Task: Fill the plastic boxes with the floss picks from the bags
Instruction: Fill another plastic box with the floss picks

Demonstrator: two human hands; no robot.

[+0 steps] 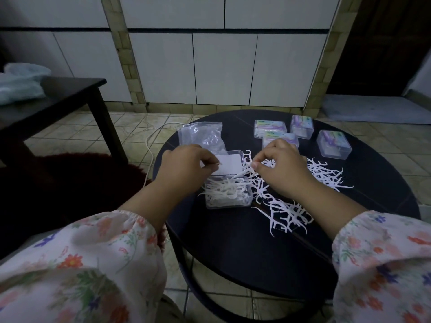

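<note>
Surface [233, 241] at frame centre carries four closed boxes [300, 127] at upper right, an open box [229, 194] partly filled, many loose floss picks [286, 213], and left hand [186, 169] and right hand [279, 166] each pinching picks.

The desk [233, 241] is black. The picks [284, 210] are white. The boxes [300, 127] are clear with purple labels. The sleeves [81, 264] are pale with a pattern of orange, purple and green flowers. The rug [77, 183] is dark red
</note>
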